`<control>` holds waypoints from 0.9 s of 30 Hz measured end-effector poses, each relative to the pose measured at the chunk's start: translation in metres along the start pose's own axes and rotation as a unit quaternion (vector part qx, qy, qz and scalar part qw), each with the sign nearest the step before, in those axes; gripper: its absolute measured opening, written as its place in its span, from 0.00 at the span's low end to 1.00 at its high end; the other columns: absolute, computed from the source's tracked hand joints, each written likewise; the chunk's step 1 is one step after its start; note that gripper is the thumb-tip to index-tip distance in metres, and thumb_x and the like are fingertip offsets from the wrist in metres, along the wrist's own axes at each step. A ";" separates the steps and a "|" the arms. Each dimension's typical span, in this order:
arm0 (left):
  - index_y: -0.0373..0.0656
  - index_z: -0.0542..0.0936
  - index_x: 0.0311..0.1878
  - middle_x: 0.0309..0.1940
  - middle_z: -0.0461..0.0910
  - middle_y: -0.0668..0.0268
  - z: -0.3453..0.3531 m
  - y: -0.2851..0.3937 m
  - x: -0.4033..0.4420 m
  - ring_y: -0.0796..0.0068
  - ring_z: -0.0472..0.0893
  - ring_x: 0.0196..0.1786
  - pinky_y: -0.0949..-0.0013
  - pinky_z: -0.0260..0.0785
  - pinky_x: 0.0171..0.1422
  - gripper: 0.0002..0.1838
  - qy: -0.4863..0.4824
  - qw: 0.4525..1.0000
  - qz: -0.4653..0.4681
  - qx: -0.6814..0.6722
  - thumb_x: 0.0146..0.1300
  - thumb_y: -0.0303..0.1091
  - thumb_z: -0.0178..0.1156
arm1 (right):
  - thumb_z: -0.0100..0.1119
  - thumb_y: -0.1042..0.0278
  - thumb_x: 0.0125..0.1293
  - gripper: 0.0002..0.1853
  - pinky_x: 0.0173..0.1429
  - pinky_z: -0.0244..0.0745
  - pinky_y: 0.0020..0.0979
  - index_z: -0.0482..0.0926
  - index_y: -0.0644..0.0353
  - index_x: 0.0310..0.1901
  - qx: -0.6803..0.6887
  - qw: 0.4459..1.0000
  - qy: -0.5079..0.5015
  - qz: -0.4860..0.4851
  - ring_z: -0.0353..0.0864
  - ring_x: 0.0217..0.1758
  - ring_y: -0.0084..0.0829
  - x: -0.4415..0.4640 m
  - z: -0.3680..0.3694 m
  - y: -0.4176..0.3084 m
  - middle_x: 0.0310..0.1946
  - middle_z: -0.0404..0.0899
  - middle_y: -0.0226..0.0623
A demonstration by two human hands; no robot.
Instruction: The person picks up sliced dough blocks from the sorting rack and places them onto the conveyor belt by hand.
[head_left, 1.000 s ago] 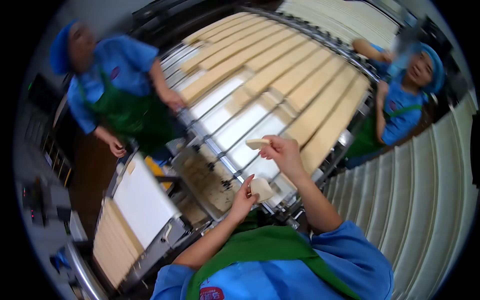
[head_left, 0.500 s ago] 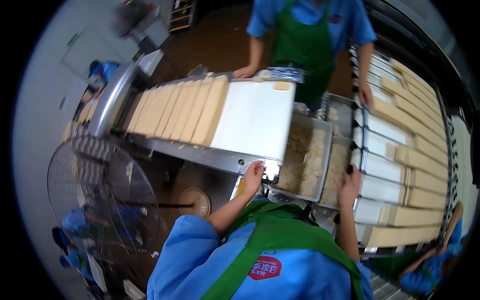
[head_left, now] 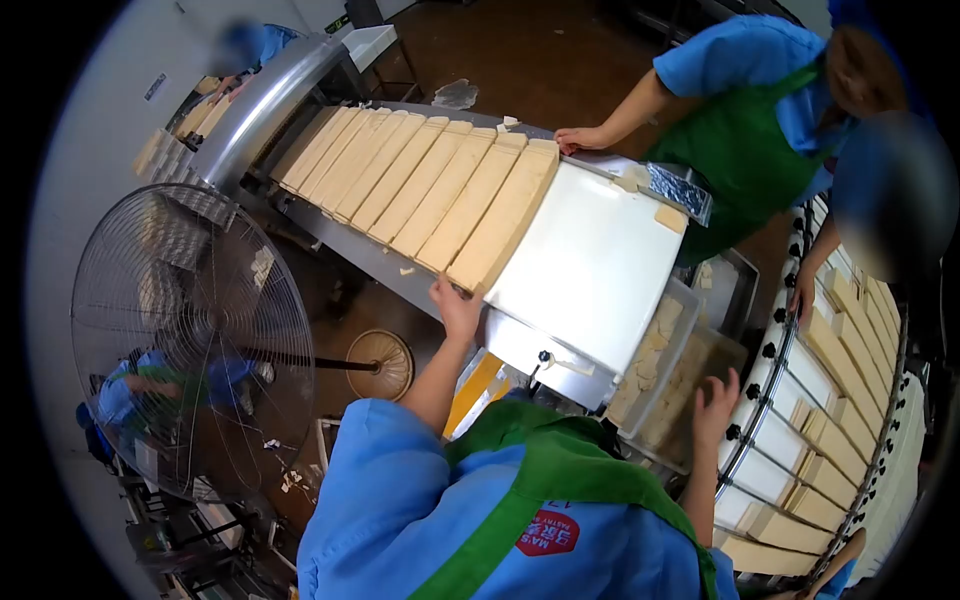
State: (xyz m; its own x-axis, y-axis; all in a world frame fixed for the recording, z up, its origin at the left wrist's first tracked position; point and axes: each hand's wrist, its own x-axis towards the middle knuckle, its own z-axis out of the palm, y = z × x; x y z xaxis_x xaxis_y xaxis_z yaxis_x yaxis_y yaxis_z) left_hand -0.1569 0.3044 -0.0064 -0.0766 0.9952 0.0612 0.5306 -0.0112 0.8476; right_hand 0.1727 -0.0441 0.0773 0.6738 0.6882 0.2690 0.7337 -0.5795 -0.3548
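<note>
A row of long, pale dough strips [head_left: 430,190] lies across the white conveyor belt [head_left: 585,265]. My left hand [head_left: 458,308] is at the near end of the front dough strip [head_left: 507,215], thumb on one side and fingers on the other. My right hand [head_left: 714,408] is open with its fingers apart, holding nothing, above a bin of dough pieces [head_left: 690,400]. Across the belt, a co-worker's hand [head_left: 585,140] is by the far end of the same front strip.
A large wire fan [head_left: 195,340] stands on the left. Another conveyor [head_left: 810,400] with dough strips between dark bars runs along the right. A metal-hooded machine [head_left: 265,110] sits at the belt's far end. A co-worker in a green apron [head_left: 740,150] stands opposite.
My view has turned. My left hand has moved from the belt's end corner to the front strip's near end. My right hand has left the right conveyor's edge, its fingers now spread.
</note>
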 end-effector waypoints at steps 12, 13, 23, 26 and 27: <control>0.29 0.59 0.59 0.53 0.56 0.45 0.004 0.018 0.020 0.45 0.66 0.55 0.58 0.62 0.62 0.42 -0.031 0.999 -0.016 0.032 0.42 0.27 0.72 | 0.65 0.70 0.52 0.29 0.73 0.54 0.40 0.70 0.67 0.57 0.145 0.930 -0.214 -0.262 0.54 0.72 0.50 0.229 0.171 -0.224 0.67 0.60 0.47; 0.29 0.59 0.59 0.53 0.55 0.45 0.004 0.019 0.020 0.44 0.66 0.55 0.58 0.62 0.62 0.42 -0.031 0.999 -0.010 0.032 0.43 0.27 0.72 | 0.65 0.69 0.52 0.30 0.73 0.54 0.39 0.69 0.68 0.58 0.136 0.929 -0.213 -0.269 0.54 0.72 0.49 0.251 0.187 -0.240 0.67 0.60 0.48; 0.33 0.59 0.63 0.50 0.56 0.45 -0.006 0.022 0.033 0.43 0.70 0.50 0.54 0.68 0.56 0.44 -0.130 0.988 0.002 0.087 0.44 0.34 0.72 | 0.64 0.59 0.50 0.31 0.65 0.62 0.42 0.69 0.65 0.56 0.035 0.934 -0.282 -0.217 0.65 0.63 0.45 0.358 0.303 -0.335 0.56 0.69 0.48; 0.33 0.59 0.63 0.50 0.58 0.44 -0.009 0.034 0.033 0.42 0.68 0.51 0.54 0.65 0.58 0.43 -0.157 0.983 0.021 0.093 0.44 0.31 0.71 | 0.67 0.54 0.48 0.32 0.62 0.63 0.44 0.72 0.58 0.55 0.021 0.954 -0.225 -0.196 0.65 0.61 0.42 0.337 0.285 -0.312 0.52 0.71 0.44; 0.35 0.60 0.63 0.50 0.58 0.43 -0.010 0.032 0.030 0.42 0.67 0.51 0.54 0.65 0.58 0.42 -0.167 0.981 0.045 0.092 0.44 0.30 0.70 | 0.67 0.54 0.48 0.32 0.62 0.63 0.44 0.72 0.58 0.55 0.014 0.961 -0.214 -0.176 0.65 0.61 0.42 0.334 0.275 -0.293 0.52 0.71 0.44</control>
State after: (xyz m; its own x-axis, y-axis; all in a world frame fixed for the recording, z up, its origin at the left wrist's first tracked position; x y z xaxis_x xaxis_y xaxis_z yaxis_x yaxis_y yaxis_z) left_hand -0.1504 0.3334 0.0276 0.2412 0.9679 -0.0706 0.6688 -0.1131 0.7348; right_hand 0.1583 0.4757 0.0255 0.2828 0.9591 -0.0138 0.9023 -0.2709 -0.3353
